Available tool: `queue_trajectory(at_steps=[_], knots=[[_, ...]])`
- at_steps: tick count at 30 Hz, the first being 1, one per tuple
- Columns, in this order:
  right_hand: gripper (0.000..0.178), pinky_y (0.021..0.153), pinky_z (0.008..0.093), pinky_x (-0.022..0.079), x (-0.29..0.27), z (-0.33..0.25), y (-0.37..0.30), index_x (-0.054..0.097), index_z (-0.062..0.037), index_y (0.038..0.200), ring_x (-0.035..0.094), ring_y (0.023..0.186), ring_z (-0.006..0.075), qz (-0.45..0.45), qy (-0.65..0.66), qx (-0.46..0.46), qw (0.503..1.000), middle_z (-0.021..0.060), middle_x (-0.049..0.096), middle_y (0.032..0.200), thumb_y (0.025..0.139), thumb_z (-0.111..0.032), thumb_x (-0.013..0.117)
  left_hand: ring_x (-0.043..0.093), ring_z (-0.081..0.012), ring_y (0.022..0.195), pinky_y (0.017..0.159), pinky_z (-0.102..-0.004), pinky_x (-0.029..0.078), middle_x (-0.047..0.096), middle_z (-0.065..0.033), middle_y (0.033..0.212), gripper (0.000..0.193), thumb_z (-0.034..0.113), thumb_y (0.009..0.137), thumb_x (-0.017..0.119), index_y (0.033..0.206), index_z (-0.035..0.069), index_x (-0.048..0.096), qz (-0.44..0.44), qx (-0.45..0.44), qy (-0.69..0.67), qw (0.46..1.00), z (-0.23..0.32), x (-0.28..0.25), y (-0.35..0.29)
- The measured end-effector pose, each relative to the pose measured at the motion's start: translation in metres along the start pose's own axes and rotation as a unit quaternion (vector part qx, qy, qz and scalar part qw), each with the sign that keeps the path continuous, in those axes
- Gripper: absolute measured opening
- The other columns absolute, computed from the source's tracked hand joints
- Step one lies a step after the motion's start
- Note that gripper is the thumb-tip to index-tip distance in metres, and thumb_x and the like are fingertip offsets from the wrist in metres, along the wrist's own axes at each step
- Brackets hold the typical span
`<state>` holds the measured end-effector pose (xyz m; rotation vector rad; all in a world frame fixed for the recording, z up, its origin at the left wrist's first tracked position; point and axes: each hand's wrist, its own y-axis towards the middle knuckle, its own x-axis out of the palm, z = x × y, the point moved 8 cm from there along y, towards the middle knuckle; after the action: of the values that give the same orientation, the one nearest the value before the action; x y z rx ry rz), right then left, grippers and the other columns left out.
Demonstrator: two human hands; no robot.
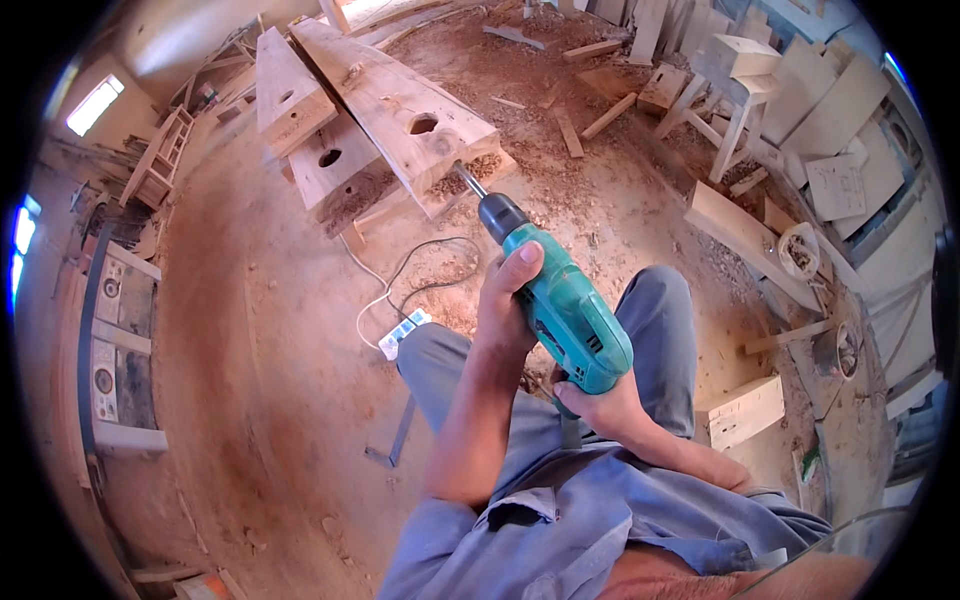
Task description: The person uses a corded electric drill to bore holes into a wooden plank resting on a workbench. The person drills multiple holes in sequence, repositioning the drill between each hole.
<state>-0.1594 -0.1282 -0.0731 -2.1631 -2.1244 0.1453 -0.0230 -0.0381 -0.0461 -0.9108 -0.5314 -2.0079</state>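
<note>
A teal power drill (pixel 578 312) with a black chuck (pixel 500 215) points away from me. My left hand (pixel 512 285) is wrapped round its front body just behind the chuck, thumb on top. Lower down, my right hand (pixel 605 402) grips the handle, which the drill body mostly hides. The metal drill bit (pixel 468 178) meets the near end of a thick wooden beam (pixel 395 105) that has a hole in its upper face. How deep the bit sits I cannot tell. Beside it lie a second holed beam (pixel 335 165) and a shorter one (pixel 290 95).
A white power strip (pixel 405 333) with a looping cable (pixel 440 285) lies by my left knee. Close by is a metal square (pixel 393 440). Wood shavings cover the floor around the beams. Timber offcuts, a wooden stool (pixel 740 100) and a wood block (pixel 745 412) stand on the right.
</note>
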Motion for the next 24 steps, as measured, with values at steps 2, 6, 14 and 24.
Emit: queue_trajectory(at_steps=[2,6,14,24], knots=[[0.037,0.086,0.0325,0.054,-0.003,-0.022,-0.009,0.067,-0.001,0.118,0.067,0.095,0.0129,0.052,-0.007,-0.067,0.996,0.0049,0.073,0.103,0.082,-0.001,0.075,0.07,-0.032,0.089,0.082,-0.0464,0.06,0.069,-0.0196,0.103,0.063,0.049,0.089,0.074,0.124,-0.001,0.059,0.022,0.013,0.022,0.999,-0.004,0.002,-0.007],[0.026,0.08,0.0312,0.055,-0.001,-0.014,0.002,0.069,-0.0009,0.108,0.066,0.087,0.0115,0.054,0.003,-0.043,0.998,0.0031,0.074,0.096,0.083,-0.001,0.074,0.07,-0.0328,0.09,0.082,-0.0468,0.06,0.069,-0.0207,0.103,0.062,0.048,0.089,0.074,0.124,-0.001,0.058,-0.005,0.002,-0.017,1.0,0.004,0.004,0.003],[0.022,0.075,0.031,0.055,0.005,-0.026,0.009,0.066,-0.0022,0.101,0.066,0.083,0.0123,0.051,-0.06,-0.049,0.996,0.0026,0.07,0.089,0.081,0.005,0.073,0.07,-0.0328,0.09,0.083,-0.0464,0.06,0.069,-0.0208,0.104,0.061,0.049,0.091,0.071,0.123,-0.002,0.06,-0.003,0.018,-0.011,1.0,0.013,0.003,0.006],[0.019,0.072,0.031,0.053,0.007,-0.018,0.026,0.069,-0.002,0.1,0.064,0.079,0.0105,0.029,-0.012,-0.023,0.999,0.0009,0.07,0.087,0.082,-0.003,0.074,0.07,-0.0296,0.089,0.081,-0.043,0.06,0.07,-0.0176,0.098,0.059,0.051,0.09,0.071,0.116,-0.001,0.062,0.03,0.033,0.018,0.999,0.023,-0.005,0.014]])
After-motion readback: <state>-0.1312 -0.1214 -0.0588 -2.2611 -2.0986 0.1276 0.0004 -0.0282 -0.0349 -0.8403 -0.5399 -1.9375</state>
